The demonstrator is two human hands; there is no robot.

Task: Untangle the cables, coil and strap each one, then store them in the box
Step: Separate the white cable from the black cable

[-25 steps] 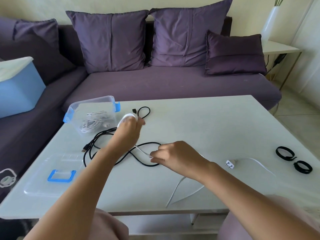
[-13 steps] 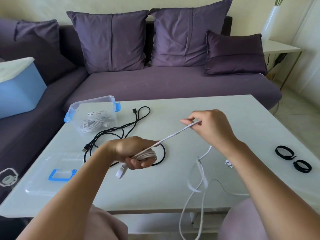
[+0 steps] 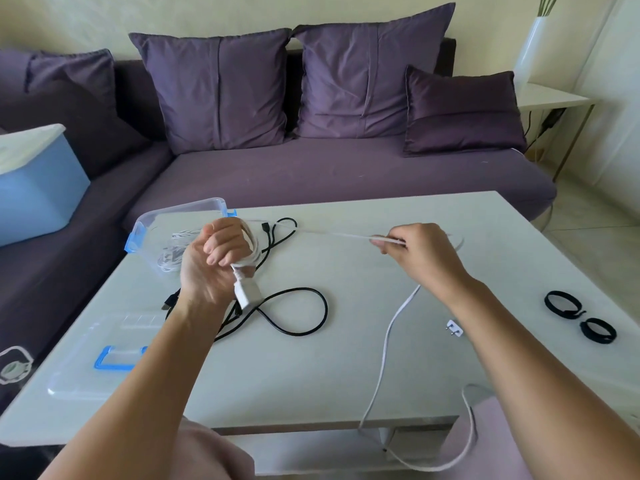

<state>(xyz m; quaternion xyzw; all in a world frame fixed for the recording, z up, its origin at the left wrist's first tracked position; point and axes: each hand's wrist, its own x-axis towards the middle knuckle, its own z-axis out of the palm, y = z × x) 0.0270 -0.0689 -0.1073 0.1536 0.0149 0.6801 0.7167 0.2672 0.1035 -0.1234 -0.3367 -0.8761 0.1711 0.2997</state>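
Observation:
My left hand [image 3: 213, 258] is raised palm toward me with the white cable [image 3: 388, 337] wound round its fingers; the cable's white end block [image 3: 246, 292] hangs below the fist. My right hand [image 3: 420, 252] pinches the same cable and holds a stretch of it taut between the hands. The rest drops off the table's front edge and loops back to its two-pin plug [image 3: 454, 329]. A black cable [image 3: 301, 310] lies loose on the white table [image 3: 346, 382]. The clear box [image 3: 180, 216] with blue clips holds a coiled white cable.
Two black straps [image 3: 562, 304] [image 3: 598, 330] lie at the table's right edge. The clear lid with a blue handle [image 3: 117, 358] lies front left. A purple sofa with cushions stands behind; a blue box [image 3: 38, 188] sits on it at left.
My left hand has risen and turned palm toward me beside the box, with more white cable wound on it. My right hand moved right, pulling the cable taut.

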